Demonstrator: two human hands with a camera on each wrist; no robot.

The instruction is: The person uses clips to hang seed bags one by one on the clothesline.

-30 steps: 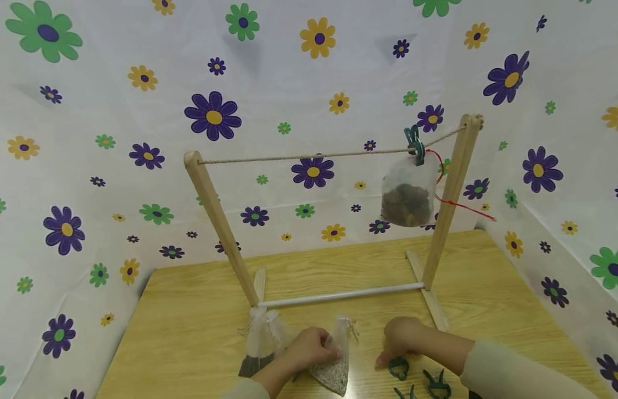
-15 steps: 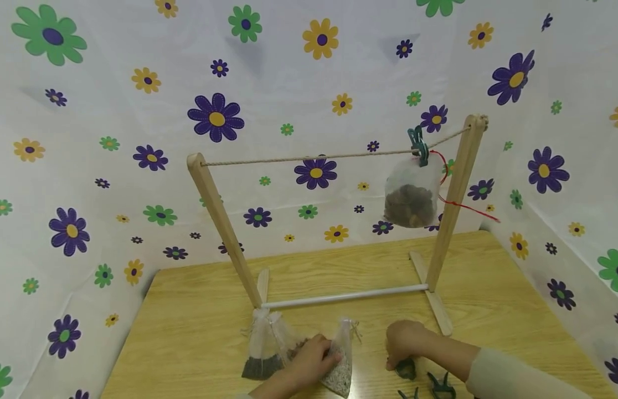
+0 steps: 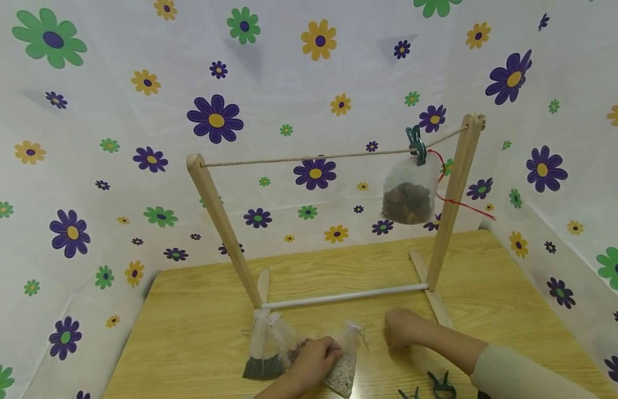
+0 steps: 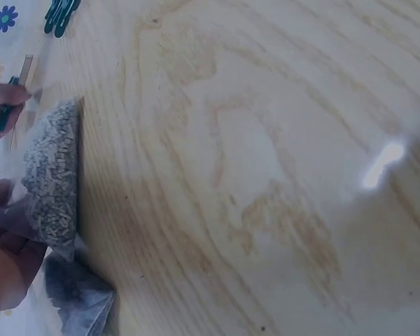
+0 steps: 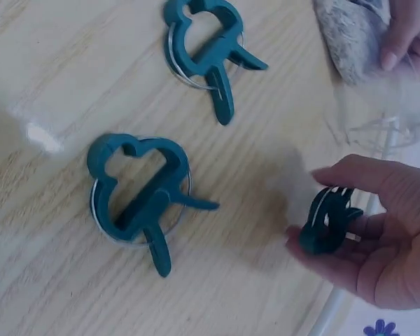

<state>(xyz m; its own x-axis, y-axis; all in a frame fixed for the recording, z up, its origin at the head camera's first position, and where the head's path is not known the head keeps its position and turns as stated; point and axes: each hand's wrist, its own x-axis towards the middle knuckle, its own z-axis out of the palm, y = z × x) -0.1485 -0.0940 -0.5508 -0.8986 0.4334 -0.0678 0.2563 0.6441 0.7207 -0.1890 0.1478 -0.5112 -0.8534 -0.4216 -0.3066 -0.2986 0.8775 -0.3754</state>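
My left hand [image 3: 314,363] grips a sheer drawstring bag [image 3: 343,370] of pale grey pellets. In the left wrist view the bag [image 4: 54,175] stands on its edge at the table, with fingers at its sheer upper part. My right hand [image 5: 378,238] holds a green plant clip [image 5: 325,220] with a wire ring between thumb and fingers, just above the table. That clip is hidden behind the hand in the head view. Two similar green clips, one nearer [image 5: 140,196] and one farther [image 5: 206,49], lie on the wood.
A wooden frame with a rope [image 3: 299,160] stands behind the hands, a white rod [image 3: 344,297] across its base. A sheer bag [image 3: 410,194] of brown pieces hangs at the rope's right, held by a green clip. Other filled bags [image 3: 263,354] lie left.
My right hand has picked the green clip up off the table and raised it slightly. My left hand has taken hold of the pellet bag, whose top has shifted slightly right.
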